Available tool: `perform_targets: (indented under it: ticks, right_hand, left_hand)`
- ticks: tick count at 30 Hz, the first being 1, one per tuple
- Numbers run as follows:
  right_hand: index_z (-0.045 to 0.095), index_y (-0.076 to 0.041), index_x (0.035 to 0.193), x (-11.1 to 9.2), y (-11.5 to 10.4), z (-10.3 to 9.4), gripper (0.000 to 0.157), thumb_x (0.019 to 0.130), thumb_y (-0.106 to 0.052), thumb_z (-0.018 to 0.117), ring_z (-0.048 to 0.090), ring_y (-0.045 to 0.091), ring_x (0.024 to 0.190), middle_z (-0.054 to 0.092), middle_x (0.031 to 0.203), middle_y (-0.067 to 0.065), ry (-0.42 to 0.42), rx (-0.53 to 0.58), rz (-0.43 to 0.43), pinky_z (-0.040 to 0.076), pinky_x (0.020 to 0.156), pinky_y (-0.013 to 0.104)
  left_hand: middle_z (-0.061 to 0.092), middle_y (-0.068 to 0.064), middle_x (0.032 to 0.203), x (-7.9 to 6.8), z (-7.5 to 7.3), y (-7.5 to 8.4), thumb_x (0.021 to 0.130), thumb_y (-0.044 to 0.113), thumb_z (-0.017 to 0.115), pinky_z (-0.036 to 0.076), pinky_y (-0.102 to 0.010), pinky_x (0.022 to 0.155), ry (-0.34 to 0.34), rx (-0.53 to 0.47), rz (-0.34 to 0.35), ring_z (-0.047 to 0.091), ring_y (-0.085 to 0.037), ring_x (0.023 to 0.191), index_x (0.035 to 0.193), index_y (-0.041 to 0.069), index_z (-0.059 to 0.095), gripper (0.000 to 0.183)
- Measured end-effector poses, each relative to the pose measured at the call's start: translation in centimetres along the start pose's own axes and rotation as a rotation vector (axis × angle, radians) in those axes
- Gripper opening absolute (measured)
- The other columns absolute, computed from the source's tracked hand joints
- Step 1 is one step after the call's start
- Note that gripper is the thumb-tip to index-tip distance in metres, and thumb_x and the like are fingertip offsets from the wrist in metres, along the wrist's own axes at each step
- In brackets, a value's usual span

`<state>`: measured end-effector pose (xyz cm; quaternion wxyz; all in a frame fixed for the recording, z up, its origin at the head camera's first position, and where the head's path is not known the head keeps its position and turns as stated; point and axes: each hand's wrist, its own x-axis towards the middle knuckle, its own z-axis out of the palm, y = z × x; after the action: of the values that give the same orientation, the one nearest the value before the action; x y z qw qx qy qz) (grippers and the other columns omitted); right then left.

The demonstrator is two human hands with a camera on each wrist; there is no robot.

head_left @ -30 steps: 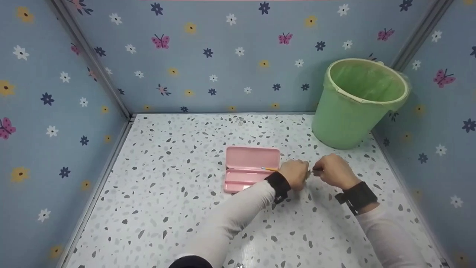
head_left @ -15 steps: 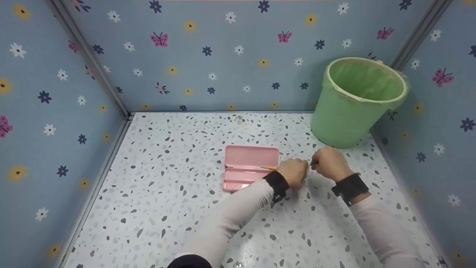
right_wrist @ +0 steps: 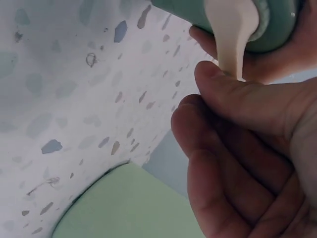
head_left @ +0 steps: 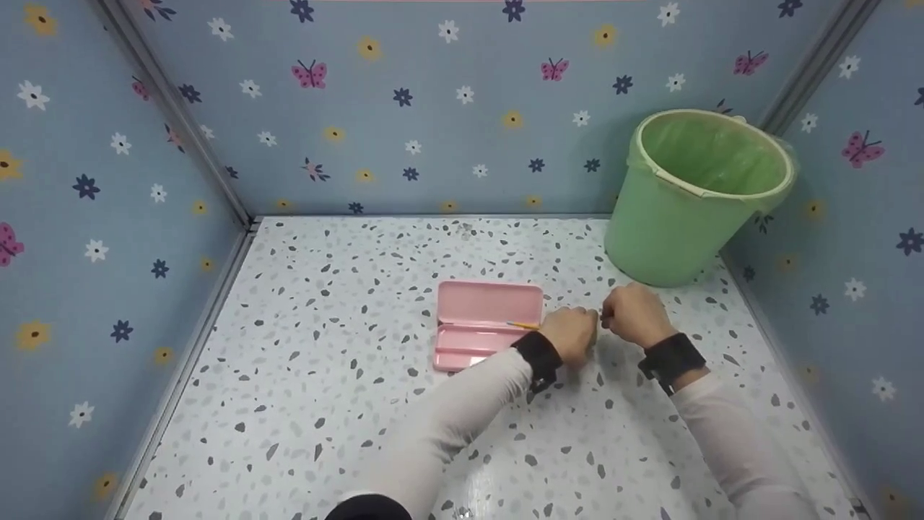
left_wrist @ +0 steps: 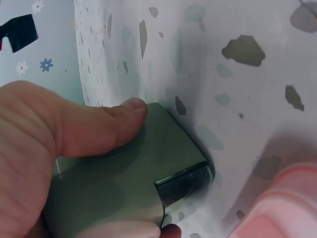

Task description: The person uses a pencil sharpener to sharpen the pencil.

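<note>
My left hand (head_left: 570, 336) grips a green hand-crank pencil sharpener (left_wrist: 119, 183) low over the tabletop, thumb along its upper side. Its dark see-through window faces the pink pencil case (head_left: 491, 303), which lies unfolded just left of that hand. At the sharpener's other end, the thumb and forefinger of my right hand (head_left: 637, 315) pinch the cream crank handle (right_wrist: 232, 34). From beside my left hand sticks a thin yellow pencil (head_left: 522, 326) with a bluish end, overlapping the case in the head view; its other end is hidden. The hand also hides most of the sharpener there.
A green bin (head_left: 664, 238) with a liner stands in the back right corner, just beyond my right hand. Flower-patterned walls (head_left: 404, 144) enclose the speckled tabletop (head_left: 325, 347) at the back and both sides.
My right hand has shifted a little up and to the left in the head view, closer to my left hand. The left hand and the pencil case stay nearly where they were.
</note>
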<state>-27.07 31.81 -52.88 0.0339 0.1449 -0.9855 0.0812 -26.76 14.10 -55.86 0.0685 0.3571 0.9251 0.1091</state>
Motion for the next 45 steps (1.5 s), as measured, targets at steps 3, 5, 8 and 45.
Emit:
perform_targets:
  ticks: [3,5,8,45]
  right_hand:
    - [0.087,-0.008,0.079,0.1,0.2,0.5,0.007,0.080,-0.002,0.090,0.067,0.030,0.069,0.081,0.075,0.007,-0.043,0.008,0.022,0.056,0.068,0.049]
    - [0.086,-0.008,0.078,0.2,0.2,0.9,0.008,0.080,-0.002,0.090,0.067,0.031,0.071,0.080,0.075,0.008,-0.062,0.014,0.029,0.055,0.069,0.049]
    - [0.084,-0.009,0.074,0.3,0.2,1.5,0.010,0.079,0.000,0.086,0.064,0.030,0.069,0.077,0.072,0.008,-0.072,0.017,0.035,0.053,0.067,0.046]
    - [0.087,-0.008,0.084,-3.4,-0.1,2.8,0.019,0.075,0.006,0.079,0.049,0.012,0.055,0.072,0.063,-0.002,-0.300,0.281,0.005,0.038,0.055,0.028]
  left_hand:
    - [0.073,0.000,0.106,0.0,0.1,0.0,0.095,0.023,0.083,0.060,-0.031,0.077,0.001,-0.004,0.008,0.068,-0.017,0.089,0.121,0.015,0.066,0.032]
    - [0.073,0.000,0.105,0.0,0.3,0.0,0.095,0.024,0.083,0.061,-0.031,0.078,0.005,-0.001,0.008,0.068,-0.017,0.090,0.121,0.016,0.067,0.031]
    - [0.074,0.000,0.105,0.0,0.3,0.0,0.096,0.024,0.082,0.061,-0.032,0.079,0.010,-0.008,-0.001,0.068,-0.018,0.090,0.121,0.015,0.067,0.030]
    - [0.073,-0.002,0.109,1.0,1.0,0.0,0.088,0.029,0.087,0.063,-0.036,0.083,-0.006,-0.014,-0.080,0.069,-0.021,0.095,0.118,0.017,0.067,0.038]
